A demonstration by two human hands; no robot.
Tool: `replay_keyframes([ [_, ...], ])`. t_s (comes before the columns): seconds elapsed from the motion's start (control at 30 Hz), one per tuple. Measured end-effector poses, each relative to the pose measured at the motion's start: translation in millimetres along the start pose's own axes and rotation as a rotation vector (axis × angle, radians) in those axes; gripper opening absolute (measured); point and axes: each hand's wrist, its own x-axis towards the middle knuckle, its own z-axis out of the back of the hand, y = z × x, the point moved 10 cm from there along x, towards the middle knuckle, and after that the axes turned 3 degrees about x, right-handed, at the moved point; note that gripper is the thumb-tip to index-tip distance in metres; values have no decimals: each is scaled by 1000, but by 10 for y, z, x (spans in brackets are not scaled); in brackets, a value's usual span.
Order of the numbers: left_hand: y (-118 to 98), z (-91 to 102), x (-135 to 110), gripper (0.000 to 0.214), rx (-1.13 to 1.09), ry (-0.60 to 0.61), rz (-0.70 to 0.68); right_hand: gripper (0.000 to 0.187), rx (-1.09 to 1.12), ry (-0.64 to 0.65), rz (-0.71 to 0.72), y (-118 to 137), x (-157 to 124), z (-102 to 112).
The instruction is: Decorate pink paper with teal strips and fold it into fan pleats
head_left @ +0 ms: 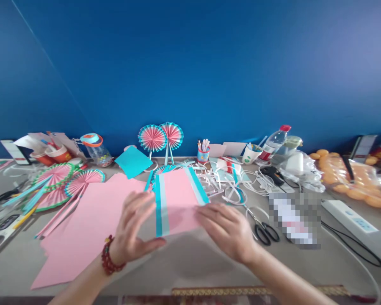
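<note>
A pink sheet of paper with teal and pale blue strips along both long sides is tilted up in front of me. My right hand grips its near right corner, thumb hidden beneath or behind the paper. Beside the left edge, my left hand has its fingers and thumb spread, with nothing held between them; a beaded bracelet circles that wrist. Large pink sheets lie on the table to the left. Black-handled scissors rest just right of my right hand.
Pleated paper fans stand against the blue wall, and others lie at left. A teal sheet, a pen cup, paper scraps, and a plastic bottle occupy the back. A power strip and cables lie right.
</note>
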Motion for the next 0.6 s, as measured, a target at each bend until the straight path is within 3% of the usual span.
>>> replay_keyframes([
  [0.07,-274,-289,-188,56,24,203,-79,24,20,72,7,136,-219,-341],
  [0.13,-372,-544,-392,20,33,354,-38,23,77,143,-15,220,-446,-627],
  [0.2,-414,-709,-562,22,35,435,-11,24,137,194,-51,255,-623,-782],
  [0.37,-360,-851,-786,27,25,531,60,16,246,259,-206,159,-826,-809],
  [0.6,-371,-783,-787,24,-7,529,140,27,255,262,-193,202,-824,-791],
])
